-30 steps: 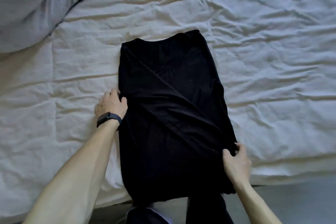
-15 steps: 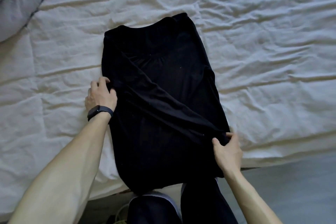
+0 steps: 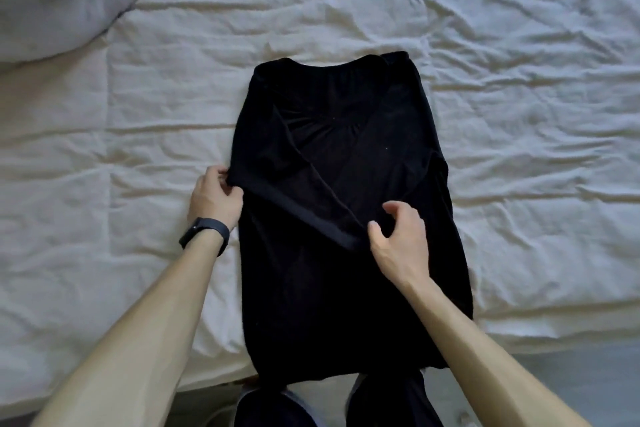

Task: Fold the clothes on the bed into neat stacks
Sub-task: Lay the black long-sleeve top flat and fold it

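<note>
Black shirt (image 3: 346, 305) is lying half-folded on the bed (image 3: 519, 114). Left hand (image 3: 214, 199) is pinching its left edge, right hand (image 3: 398, 243) is hovering loosely spread over the folded-in sleeve (image 3: 301, 215).

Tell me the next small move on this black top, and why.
Probably lay the sleeve flat with the right hand, smoothing it along the black top: the sleeve crosses it diagonally, raised in a ridge, while the left hand pinches the left edge.
</note>
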### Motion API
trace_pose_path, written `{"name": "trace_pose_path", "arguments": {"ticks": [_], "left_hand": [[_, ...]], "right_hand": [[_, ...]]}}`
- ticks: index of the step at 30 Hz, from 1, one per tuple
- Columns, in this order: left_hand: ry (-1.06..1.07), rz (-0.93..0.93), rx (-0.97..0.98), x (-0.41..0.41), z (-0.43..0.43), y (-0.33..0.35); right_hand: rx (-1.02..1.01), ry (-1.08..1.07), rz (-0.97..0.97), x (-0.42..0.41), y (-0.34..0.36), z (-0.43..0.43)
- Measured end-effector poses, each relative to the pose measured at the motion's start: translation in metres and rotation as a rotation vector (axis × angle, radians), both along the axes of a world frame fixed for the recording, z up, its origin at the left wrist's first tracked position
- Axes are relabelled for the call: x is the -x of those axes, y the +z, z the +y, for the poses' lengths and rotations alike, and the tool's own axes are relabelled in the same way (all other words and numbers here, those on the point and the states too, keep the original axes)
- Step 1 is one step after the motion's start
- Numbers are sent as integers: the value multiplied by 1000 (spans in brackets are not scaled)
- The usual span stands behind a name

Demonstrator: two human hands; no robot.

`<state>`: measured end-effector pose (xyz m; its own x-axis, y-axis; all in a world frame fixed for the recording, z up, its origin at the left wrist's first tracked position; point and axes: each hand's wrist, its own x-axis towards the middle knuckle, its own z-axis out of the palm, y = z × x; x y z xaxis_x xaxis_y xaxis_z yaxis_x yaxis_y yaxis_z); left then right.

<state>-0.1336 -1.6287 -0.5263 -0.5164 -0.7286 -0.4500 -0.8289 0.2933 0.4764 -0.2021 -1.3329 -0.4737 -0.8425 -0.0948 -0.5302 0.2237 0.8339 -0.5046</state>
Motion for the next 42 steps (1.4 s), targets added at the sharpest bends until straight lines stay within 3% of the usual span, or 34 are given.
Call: {"name": "trace_pose_path", "arguments": {"ticks": [5, 9, 16, 21, 26, 28, 30, 34, 37, 39, 42], "left_hand": [[-93, -65, -1, 0, 1, -7], [-105, -71, -24, 1, -16, -16], [79, 194, -232, -17, -43, -31], [156, 229, -287, -21, -44, -25], [183, 201, -250, -18, -39, -21], [170, 175, -237, -16, -39, -20], [155, 141, -226, -14, -35, -17], [200, 206, -109, -9, -12, -10], [291, 206, 14, -12, 22, -2], [322, 174, -38, -16, 48, 5], [287, -18, -246, -18, 85, 13]], "right_hand": [[95, 226, -7, 55, -29, -115], [156, 148, -88, 101, -40, -191], [82, 213, -176, 143, -55, -274], [383, -19, -177, 146, -59, -298], [553, 18, -312, 158, -55, -311], [531, 85, -283, 157, -52, -304], [438, 149, -130, 140, -45, -275], [377, 35, 38, 67, -27, -160], [151, -31, 141, 11, -21, -58], [-52, -23, 196, -20, -19, 2], [-286, 87, 96, -48, -13, 59]]}}
